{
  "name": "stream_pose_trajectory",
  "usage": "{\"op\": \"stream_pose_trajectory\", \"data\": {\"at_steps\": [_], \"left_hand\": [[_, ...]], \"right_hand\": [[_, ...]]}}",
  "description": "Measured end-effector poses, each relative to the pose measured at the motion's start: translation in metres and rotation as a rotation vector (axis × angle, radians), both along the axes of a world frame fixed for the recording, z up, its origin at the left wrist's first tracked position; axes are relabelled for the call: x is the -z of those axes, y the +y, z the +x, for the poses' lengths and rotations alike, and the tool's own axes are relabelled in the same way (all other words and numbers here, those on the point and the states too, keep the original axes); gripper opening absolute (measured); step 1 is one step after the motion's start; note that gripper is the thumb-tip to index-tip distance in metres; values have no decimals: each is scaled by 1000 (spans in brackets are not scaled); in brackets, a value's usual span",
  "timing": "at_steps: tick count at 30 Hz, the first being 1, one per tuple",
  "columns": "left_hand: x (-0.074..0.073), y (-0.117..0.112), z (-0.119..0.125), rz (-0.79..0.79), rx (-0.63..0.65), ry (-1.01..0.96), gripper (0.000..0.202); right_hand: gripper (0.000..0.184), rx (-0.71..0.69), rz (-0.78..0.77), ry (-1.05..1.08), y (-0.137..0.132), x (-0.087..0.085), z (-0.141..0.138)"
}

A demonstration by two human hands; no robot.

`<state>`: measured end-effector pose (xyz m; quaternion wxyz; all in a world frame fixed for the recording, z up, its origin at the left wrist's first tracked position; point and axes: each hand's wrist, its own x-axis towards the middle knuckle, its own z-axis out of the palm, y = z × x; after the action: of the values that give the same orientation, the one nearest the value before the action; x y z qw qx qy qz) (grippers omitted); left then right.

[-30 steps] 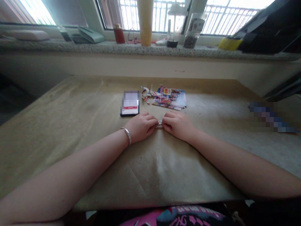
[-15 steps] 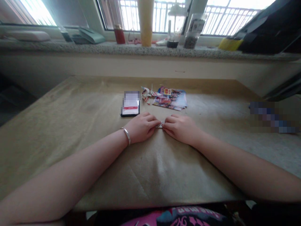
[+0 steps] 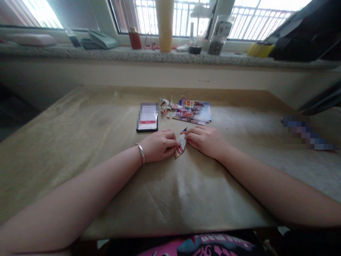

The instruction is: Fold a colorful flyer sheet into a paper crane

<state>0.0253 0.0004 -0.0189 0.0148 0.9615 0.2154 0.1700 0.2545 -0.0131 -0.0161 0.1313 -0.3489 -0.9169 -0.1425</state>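
A small folded piece of printed paper (image 3: pixel 181 145), white with red and dark patches and pointed at both ends, lies slantwise on the table between my hands. My left hand (image 3: pixel 160 145), with a silver bangle at its wrist, pinches the paper's left edge. On the other side, my right hand (image 3: pixel 205 140) has its fingers closed on the upper right edge. Just beyond are several folded paper pieces (image 3: pixel 166 106) in a loose cluster. They touch a stack of colourful printed sheets (image 3: pixel 197 111).
A phone (image 3: pixel 147 117) with a lit screen lies left of the paper pieces. At the far right is a blurred bluish object (image 3: pixel 306 133). The table (image 3: pixel 93 142) ends below a granite windowsill (image 3: pixel 106 55) holding a red-capped jar (image 3: pixel 135 40), a yellow cylinder (image 3: pixel 165 28) and clear containers.
The folded paper has turned from lying flat across between my fingertips to a steep slant, and more of it shows. My right hand has shifted slightly up; my left has moved slightly left.
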Motion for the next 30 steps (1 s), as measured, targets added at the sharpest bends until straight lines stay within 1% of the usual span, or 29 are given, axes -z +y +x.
{"op": "stream_pose_trajectory", "data": {"at_steps": [4,9,15,20,23,28,30], "left_hand": [[3,1,1,-3,0,-26,20],[1,1,2,-48,-18,14,19],[0,2,1,-86,-49,19,29],[3,4,-1,-98,-25,12,31],[4,5,0,-105,-18,0,32],[4,4,1,-91,-31,10,35],[4,3,1,-90,-35,23,36]], "right_hand": [[22,-1,-17,37,4,3,2],[23,15,-34,41,3,4,2],[24,18,-72,90,3,4,2],[19,-2,-117,126,4,6,2],[19,-29,-142,140,6,7,2],[19,-2,-196,163,11,7,3],[20,-31,-215,167,12,6,5]]}}
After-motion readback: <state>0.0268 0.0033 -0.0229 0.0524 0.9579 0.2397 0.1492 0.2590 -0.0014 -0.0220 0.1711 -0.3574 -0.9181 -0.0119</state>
